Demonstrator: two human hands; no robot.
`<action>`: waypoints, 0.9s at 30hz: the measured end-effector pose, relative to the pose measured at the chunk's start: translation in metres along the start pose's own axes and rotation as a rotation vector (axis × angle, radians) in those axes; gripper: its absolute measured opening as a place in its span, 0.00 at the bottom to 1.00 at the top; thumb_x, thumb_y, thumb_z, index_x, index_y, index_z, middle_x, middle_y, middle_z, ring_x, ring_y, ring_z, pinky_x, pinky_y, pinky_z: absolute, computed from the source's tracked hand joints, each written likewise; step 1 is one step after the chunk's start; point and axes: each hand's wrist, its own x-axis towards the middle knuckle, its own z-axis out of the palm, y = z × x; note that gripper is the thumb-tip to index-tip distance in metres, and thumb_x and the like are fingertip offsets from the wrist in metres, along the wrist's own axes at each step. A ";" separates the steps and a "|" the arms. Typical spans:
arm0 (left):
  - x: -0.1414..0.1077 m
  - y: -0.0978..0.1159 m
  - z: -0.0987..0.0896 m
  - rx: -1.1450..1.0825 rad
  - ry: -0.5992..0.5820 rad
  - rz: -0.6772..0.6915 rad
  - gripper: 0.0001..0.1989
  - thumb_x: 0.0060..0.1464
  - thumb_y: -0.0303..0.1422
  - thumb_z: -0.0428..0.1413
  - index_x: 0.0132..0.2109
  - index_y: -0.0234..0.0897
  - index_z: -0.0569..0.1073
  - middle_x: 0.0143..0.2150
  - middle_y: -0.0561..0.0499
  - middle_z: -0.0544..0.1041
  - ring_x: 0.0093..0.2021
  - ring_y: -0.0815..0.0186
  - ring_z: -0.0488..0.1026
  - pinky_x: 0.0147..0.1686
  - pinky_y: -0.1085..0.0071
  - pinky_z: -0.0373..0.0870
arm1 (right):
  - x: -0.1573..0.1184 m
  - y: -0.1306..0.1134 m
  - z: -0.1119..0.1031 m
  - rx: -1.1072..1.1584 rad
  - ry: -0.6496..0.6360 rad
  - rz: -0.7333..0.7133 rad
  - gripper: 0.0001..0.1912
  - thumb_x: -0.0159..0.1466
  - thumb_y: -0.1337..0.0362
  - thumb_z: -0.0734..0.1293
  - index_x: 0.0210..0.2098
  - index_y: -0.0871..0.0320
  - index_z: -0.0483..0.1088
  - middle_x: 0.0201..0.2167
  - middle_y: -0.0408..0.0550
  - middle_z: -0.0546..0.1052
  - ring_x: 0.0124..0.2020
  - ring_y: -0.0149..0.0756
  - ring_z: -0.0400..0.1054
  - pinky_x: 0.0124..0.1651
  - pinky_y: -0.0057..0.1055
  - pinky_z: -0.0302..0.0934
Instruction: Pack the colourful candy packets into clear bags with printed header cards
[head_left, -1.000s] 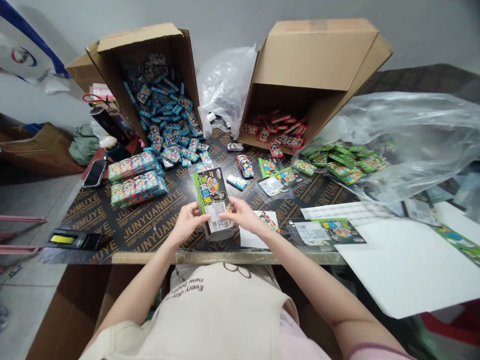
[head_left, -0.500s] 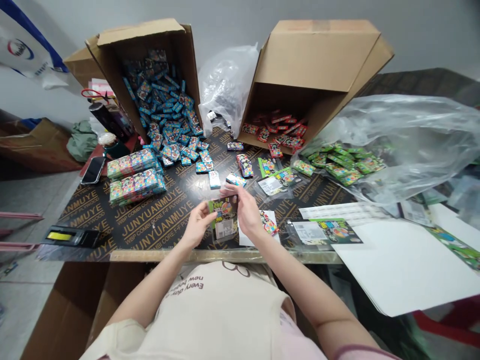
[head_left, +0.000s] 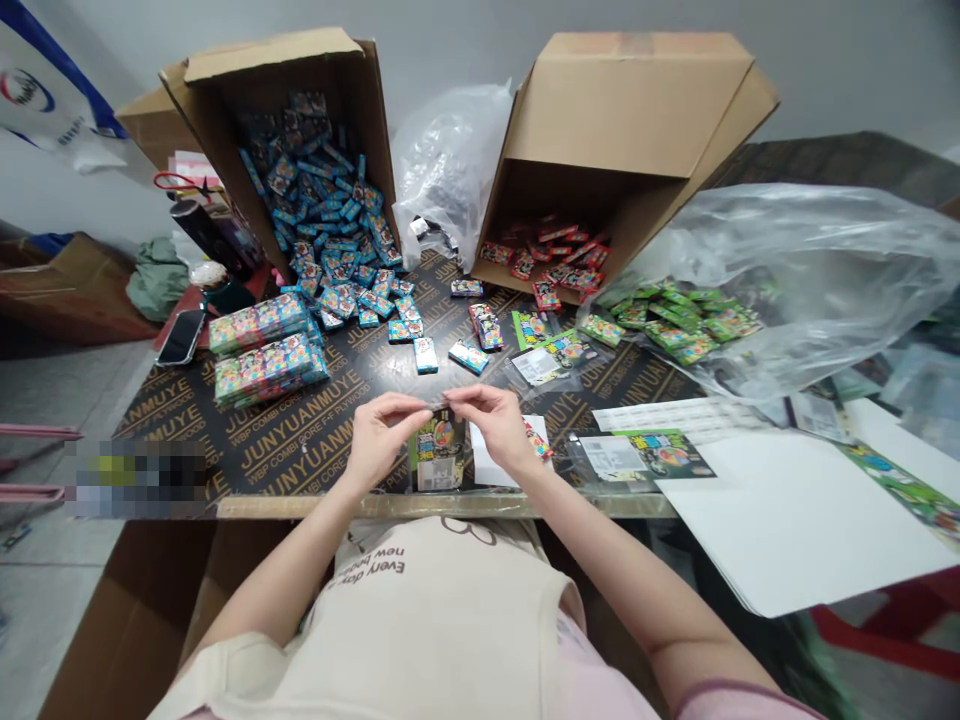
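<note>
The left hand [head_left: 384, 435] and the right hand [head_left: 491, 425] are curling nearly closed, thumbs pressing towards fingertips, and both are pinching the top of a clear packet [head_left: 439, 465]. It is hanging between them above the near edge of the tabletop [head_left: 292, 455]; whether its lower end is touching the board is hard to tell.

The fingers are covering the packet's upper corners, and its film is barely showing. At three o'clock from it, the right hand is partly hiding a small red item on a white card [head_left: 491, 470]. At nine o'clock, a pixelated patch [head_left: 139, 478] is masking whatever is lying there. Shadow is swallowing the back of the carton of blue boxes [head_left: 277, 58] at eleven o'clock and of the carton of red boxes [head_left: 622, 110] at one o'clock. The picture's right edge is cutting off a large plastic bag [head_left: 810, 250] at two o'clock.

The tabletop is repeating "JUNYUANMUYE" and "PLYWOOD" in gold. At six o'clock, the cream top [head_left: 450, 620] is reading "Every day" and "new", upside down.

The packet is showing a dark printed front with a green strip down its left side, yellow-green characters, a round multicoloured picture and a pale label low down, its print too small to read.
</note>
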 end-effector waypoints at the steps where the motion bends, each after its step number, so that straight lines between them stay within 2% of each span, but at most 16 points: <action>1: -0.001 0.003 -0.002 0.083 -0.025 0.055 0.06 0.44 0.35 0.64 0.30 0.37 0.81 0.32 0.48 0.81 0.34 0.64 0.76 0.36 0.71 0.71 | -0.001 0.000 -0.002 -0.049 -0.036 -0.036 0.07 0.46 0.63 0.76 0.27 0.54 0.79 0.30 0.45 0.81 0.34 0.38 0.74 0.41 0.36 0.67; 3: -0.001 0.006 -0.006 0.164 -0.055 0.093 0.07 0.46 0.36 0.64 0.30 0.37 0.81 0.31 0.48 0.81 0.33 0.64 0.76 0.34 0.71 0.72 | -0.003 -0.002 -0.006 -0.110 -0.109 -0.054 0.08 0.48 0.61 0.76 0.28 0.53 0.80 0.32 0.46 0.82 0.35 0.39 0.74 0.41 0.36 0.67; 9: 0.010 0.008 -0.010 0.103 -0.106 -0.085 0.10 0.38 0.35 0.67 0.30 0.34 0.81 0.27 0.48 0.81 0.27 0.65 0.76 0.30 0.71 0.72 | -0.003 -0.008 -0.007 -0.155 -0.142 -0.005 0.11 0.49 0.57 0.76 0.30 0.55 0.79 0.24 0.44 0.79 0.24 0.32 0.69 0.31 0.31 0.64; 11: 0.011 0.010 -0.010 0.111 -0.119 -0.082 0.09 0.38 0.34 0.67 0.28 0.33 0.81 0.26 0.48 0.80 0.25 0.65 0.75 0.28 0.71 0.71 | -0.003 -0.010 -0.005 -0.136 -0.158 0.015 0.12 0.48 0.57 0.77 0.29 0.56 0.78 0.24 0.43 0.78 0.22 0.30 0.68 0.30 0.31 0.63; 14: 0.008 0.017 -0.007 0.197 -0.123 0.045 0.04 0.41 0.32 0.65 0.26 0.35 0.80 0.25 0.48 0.79 0.25 0.65 0.74 0.27 0.72 0.69 | -0.004 -0.013 -0.003 -0.141 -0.165 0.000 0.11 0.49 0.57 0.76 0.26 0.57 0.77 0.22 0.43 0.77 0.21 0.29 0.66 0.30 0.31 0.63; 18: 0.001 0.023 -0.007 0.325 -0.161 0.246 0.02 0.42 0.28 0.63 0.26 0.39 0.81 0.29 0.47 0.80 0.30 0.63 0.76 0.34 0.69 0.70 | -0.006 -0.014 -0.006 -0.184 -0.169 -0.040 0.10 0.51 0.58 0.75 0.27 0.57 0.79 0.22 0.44 0.78 0.21 0.31 0.67 0.29 0.32 0.65; 21: -0.003 0.020 -0.010 0.357 -0.174 0.281 0.03 0.42 0.29 0.64 0.28 0.42 0.81 0.32 0.47 0.81 0.32 0.62 0.76 0.37 0.67 0.71 | -0.010 -0.011 -0.009 -0.220 -0.159 -0.082 0.07 0.52 0.59 0.74 0.28 0.55 0.80 0.28 0.46 0.81 0.29 0.37 0.73 0.36 0.36 0.69; 24: -0.004 0.014 -0.013 0.383 -0.185 0.282 0.03 0.45 0.30 0.63 0.29 0.42 0.82 0.34 0.45 0.81 0.34 0.61 0.77 0.38 0.67 0.71 | -0.017 -0.006 -0.011 -0.249 -0.137 -0.167 0.04 0.53 0.61 0.73 0.29 0.52 0.80 0.35 0.47 0.82 0.39 0.42 0.75 0.47 0.42 0.68; 27: -0.001 0.012 -0.013 0.405 -0.208 0.294 0.03 0.46 0.31 0.63 0.30 0.42 0.82 0.35 0.44 0.82 0.34 0.60 0.78 0.38 0.66 0.72 | -0.021 -0.003 -0.012 -0.306 -0.113 -0.260 0.03 0.55 0.63 0.72 0.30 0.51 0.80 0.37 0.47 0.81 0.40 0.42 0.75 0.51 0.44 0.66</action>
